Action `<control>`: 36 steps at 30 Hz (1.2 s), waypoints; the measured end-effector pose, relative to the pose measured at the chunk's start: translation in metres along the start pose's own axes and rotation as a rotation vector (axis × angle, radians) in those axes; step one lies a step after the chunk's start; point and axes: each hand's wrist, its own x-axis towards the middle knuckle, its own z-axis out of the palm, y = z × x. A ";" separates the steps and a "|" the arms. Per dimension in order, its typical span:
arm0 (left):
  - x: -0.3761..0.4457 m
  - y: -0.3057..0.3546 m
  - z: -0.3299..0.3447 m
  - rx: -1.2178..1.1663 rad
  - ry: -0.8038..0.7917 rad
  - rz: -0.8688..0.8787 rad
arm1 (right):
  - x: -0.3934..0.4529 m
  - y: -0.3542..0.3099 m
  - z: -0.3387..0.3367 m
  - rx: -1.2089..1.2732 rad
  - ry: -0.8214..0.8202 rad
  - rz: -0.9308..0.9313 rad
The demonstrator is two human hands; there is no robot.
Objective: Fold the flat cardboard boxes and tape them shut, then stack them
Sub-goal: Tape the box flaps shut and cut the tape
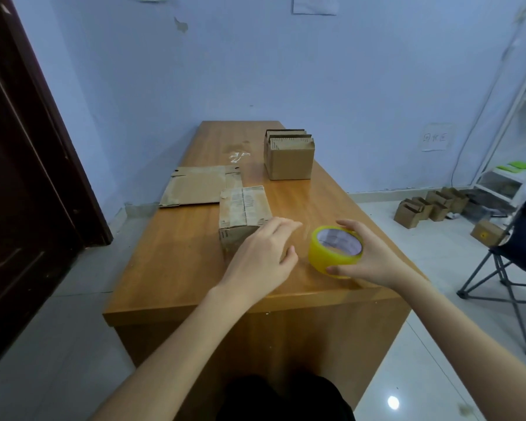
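A folded cardboard box [243, 212] with tape along its top seam stands on the wooden table [176, 268]. My left hand [261, 256] hovers at the box's near right corner with relaxed fingers and holds nothing. To the right, my right hand [374, 256] grips a yellow tape roll [334, 249] that sits near the table's front edge. A flat unfolded cardboard box [195, 186] lies at the table's left edge, behind the folded one. Farther back stands an open cardboard box [289, 158] with cardboard pieces upright inside.
A dark door [22, 165] is on the left. Several small cardboard boxes [428, 205] sit on the floor at the right wall, beside a white shelf [516, 141]. A folding chair [510, 268] stands close to the table's right side.
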 end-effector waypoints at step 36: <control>0.003 -0.002 -0.026 -0.247 0.305 -0.401 | -0.020 -0.083 0.015 0.440 0.012 -0.374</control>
